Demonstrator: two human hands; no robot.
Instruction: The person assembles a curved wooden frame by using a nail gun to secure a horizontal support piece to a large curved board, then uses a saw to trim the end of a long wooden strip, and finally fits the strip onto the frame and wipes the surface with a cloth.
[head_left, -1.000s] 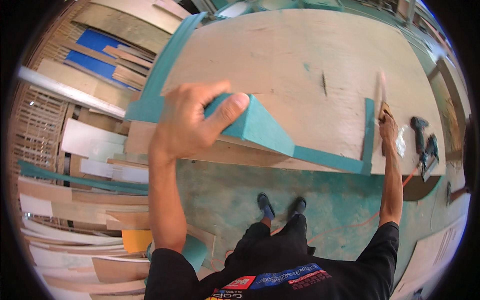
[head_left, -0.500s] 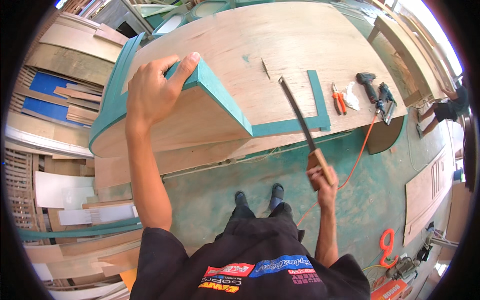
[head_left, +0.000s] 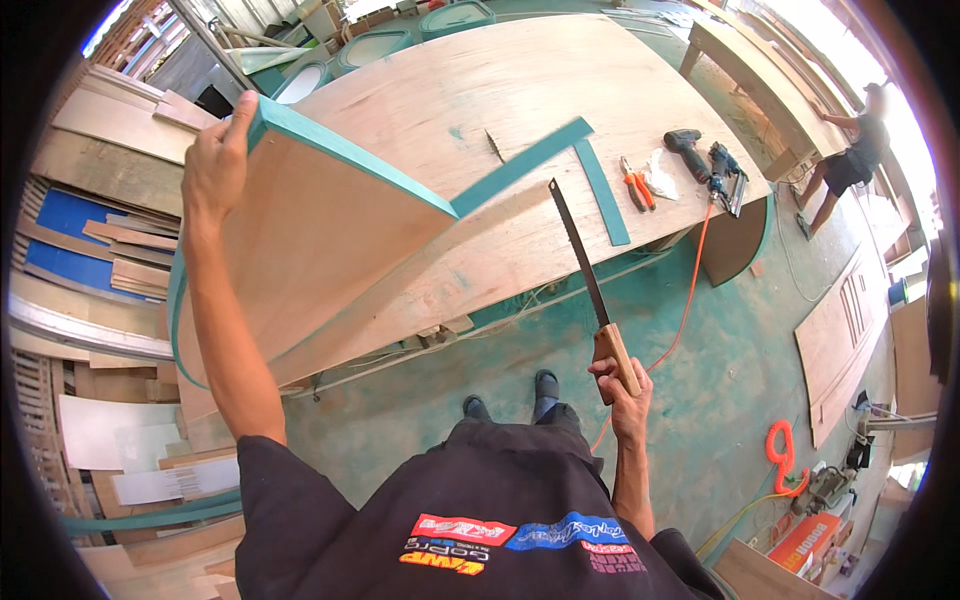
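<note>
Since the earlier frames I have tipped the plywood panel (head_left: 330, 240) further up: its teal-edged top rim now rises toward the upper left, where before it lay lower against the bench, and the handsaw (head_left: 583, 262) has swung in from the far right to stand nearly upright in front of me.

My left hand (head_left: 218, 160) is clenched over the panel's upper corner, fingers wrapped on the teal edge. My right hand (head_left: 622, 388) grips the saw's wooden handle in a closed fist, low and just right of centre.

The saw's long axis runs from the handle at lower right up to the tip at upper left, the blade pointing away from me toward the workbench (head_left: 560, 90). The tip sits just beside the panel's lower right corner; I cannot tell whether they touch.

An orange box (head_left: 805, 542) lies on the floor at lower right, near a coiled orange cable (head_left: 780, 455). Pale sheets (head_left: 105, 430) lean stacked at lower left, and blue boards (head_left: 60, 215) show at the left edge. On the bench's far end lie red-handled pliers (head_left: 636, 184), a drill (head_left: 690, 152) and a teal L-shaped strip (head_left: 600, 190). Another person (head_left: 850, 160) bends at a second table upper right.
</note>
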